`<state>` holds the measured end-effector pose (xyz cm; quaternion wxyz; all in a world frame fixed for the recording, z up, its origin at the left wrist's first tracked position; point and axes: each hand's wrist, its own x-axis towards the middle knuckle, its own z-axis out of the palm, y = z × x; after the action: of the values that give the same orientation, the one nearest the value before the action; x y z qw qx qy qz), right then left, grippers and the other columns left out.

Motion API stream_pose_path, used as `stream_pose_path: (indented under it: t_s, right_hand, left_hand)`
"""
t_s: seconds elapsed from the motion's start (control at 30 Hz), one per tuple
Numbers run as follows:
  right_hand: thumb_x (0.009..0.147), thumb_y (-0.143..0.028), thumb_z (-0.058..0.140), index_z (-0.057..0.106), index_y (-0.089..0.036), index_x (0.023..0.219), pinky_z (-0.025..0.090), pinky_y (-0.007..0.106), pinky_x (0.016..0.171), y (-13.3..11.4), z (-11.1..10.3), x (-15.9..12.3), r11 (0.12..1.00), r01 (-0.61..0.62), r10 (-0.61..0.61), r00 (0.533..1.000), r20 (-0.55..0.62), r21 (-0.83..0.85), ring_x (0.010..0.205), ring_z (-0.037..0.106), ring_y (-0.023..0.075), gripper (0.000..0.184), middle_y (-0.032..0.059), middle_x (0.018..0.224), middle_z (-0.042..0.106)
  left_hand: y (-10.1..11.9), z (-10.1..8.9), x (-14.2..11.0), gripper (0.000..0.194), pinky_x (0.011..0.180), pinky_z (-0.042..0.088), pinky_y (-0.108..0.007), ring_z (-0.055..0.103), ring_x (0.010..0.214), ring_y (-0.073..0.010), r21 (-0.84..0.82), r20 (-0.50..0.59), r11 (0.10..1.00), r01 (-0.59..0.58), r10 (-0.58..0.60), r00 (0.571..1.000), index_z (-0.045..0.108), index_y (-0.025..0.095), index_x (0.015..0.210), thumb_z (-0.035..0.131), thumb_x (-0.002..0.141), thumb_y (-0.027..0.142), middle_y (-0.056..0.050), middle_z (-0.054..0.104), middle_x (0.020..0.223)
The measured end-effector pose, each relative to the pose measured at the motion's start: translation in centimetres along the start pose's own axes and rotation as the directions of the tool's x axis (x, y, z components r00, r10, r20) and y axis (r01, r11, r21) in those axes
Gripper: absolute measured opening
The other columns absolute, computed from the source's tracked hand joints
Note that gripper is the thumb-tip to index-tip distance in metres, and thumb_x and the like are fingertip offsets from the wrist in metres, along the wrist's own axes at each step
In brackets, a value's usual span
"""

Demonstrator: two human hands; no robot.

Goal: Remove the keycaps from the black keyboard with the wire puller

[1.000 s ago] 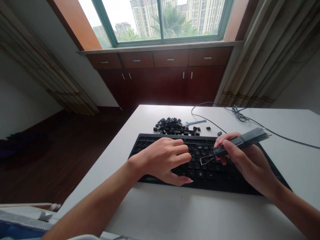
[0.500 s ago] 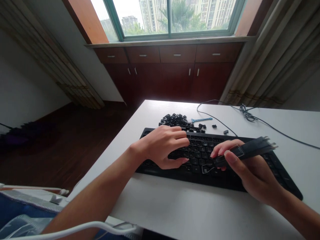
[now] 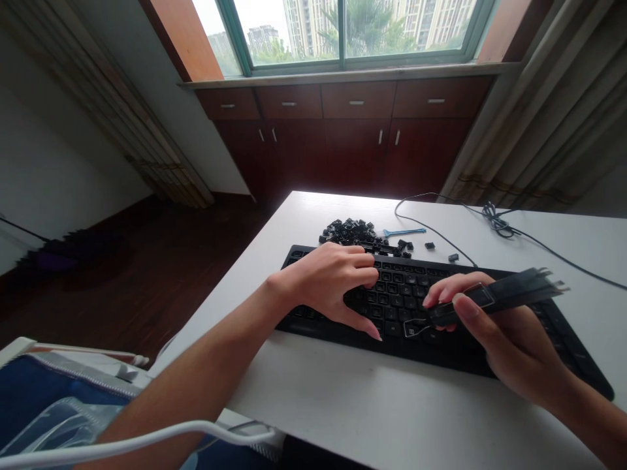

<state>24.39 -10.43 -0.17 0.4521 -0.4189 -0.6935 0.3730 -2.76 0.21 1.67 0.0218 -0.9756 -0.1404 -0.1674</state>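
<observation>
The wire loop of the black tool in the right hand has been brought nearer the keyboard's front edge, from keys further back to a front-row key with a pale mark; the tool's far end has been lowered; the left hand has been drawn away from that key, its thumb first pulled in toward the fingers, then spread again; the view has been swung left and down, so that more blue fabric and white tube is shown.
</observation>
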Motion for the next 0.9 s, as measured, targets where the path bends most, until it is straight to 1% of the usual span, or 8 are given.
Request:
stream_pose_path:
  t_s: [0.2,0.33,0.5,0.67,0.77,0.9]
  right_hand:
    - [0.103,-0.03,0.055,0.068,-0.026,0.106,0.063,0.027,0.063,0.09,0.13,-0.07,1.0,-0.008,0.008,1.0,-0.005,0.006,0.092,0.069,0.0223,0.014,0.0071,0.105,0.067]
    - [0.103,-0.03,0.054,0.067,-0.026,0.106,0.063,0.027,0.064,0.1,0.08,-0.03,1.0,0.001,-0.001,1.0,-0.006,-0.005,0.09,0.069,0.0212,0.014,0.0068,0.104,0.067]
    - [0.103,-0.031,0.054,0.067,-0.026,0.106,0.062,0.026,0.065,0.03,0.03,0.06,1.0,-0.005,0.005,1.0,-0.012,-0.011,0.09,0.069,0.0205,0.015,0.0065,0.104,0.067]
    - [0.103,-0.03,0.054,0.068,-0.026,0.106,0.063,0.026,0.065,-0.14,0.07,0.15,1.0,-0.004,0.004,1.0,-0.007,0.004,0.091,0.069,0.0208,0.015,0.0065,0.104,0.067]
    - [0.103,-0.029,0.054,0.067,-0.026,0.106,0.063,0.025,0.065,-0.18,0.2,0.12,1.0,-0.003,0.003,1.0,-0.014,0.013,0.091,0.069,0.0202,0.014,0.0064,0.104,0.067]
    - [0.103,-0.027,0.053,0.066,-0.025,0.106,0.063,0.025,0.064,-0.13,0.3,-0.06,1.0,0.023,-0.023,1.0,-0.004,0.01,0.09,0.069,0.0204,0.014,0.0069,0.104,0.066]
  left_hand:
    - [-0.16,0.19,-0.03,0.064,0.052,0.032,-0.03,0.054,0.068,-0.016,-0.011,-0.033,1.0,-0.018,0.018,0.999,0.06,0.018,0.08,0.059,0.082,0.082,-0.001,0.06,0.073]
    - [-0.24,0.14,-0.04,0.061,0.051,0.034,-0.03,0.056,0.068,-0.0164,-0.002,-0.026,1.0,-0.012,0.012,1.0,0.062,0.018,0.081,0.06,0.084,0.079,-0.001,0.061,0.074]
    - [-0.24,0.1,-0.04,0.055,0.055,0.039,-0.03,0.057,0.07,-0.0166,-0.003,-0.016,1.0,-0.018,0.017,1.0,0.063,0.018,0.081,0.061,0.087,0.073,-0.002,0.062,0.074]
    - [-0.22,0.04,-0.04,0.054,0.053,0.038,-0.029,0.057,0.07,-0.0167,-0.016,-0.015,1.0,-0.005,0.005,1.0,0.063,0.018,0.081,0.06,0.089,0.071,-0.002,0.062,0.075]
    - [-0.13,0.04,0.03,0.051,0.052,0.037,-0.029,0.057,0.068,-0.0165,-0.024,-0.039,1.0,0.0,-0.001,0.999,0.063,0.018,0.079,0.06,0.09,0.068,-0.002,0.061,0.072]
    - [0.12,0.09,0.22,0.049,0.053,0.038,-0.028,0.055,0.066,-0.0155,-0.003,-0.052,1.0,-0.023,0.023,0.998,0.062,0.018,0.077,0.057,0.095,0.063,-0.002,0.061,0.073]
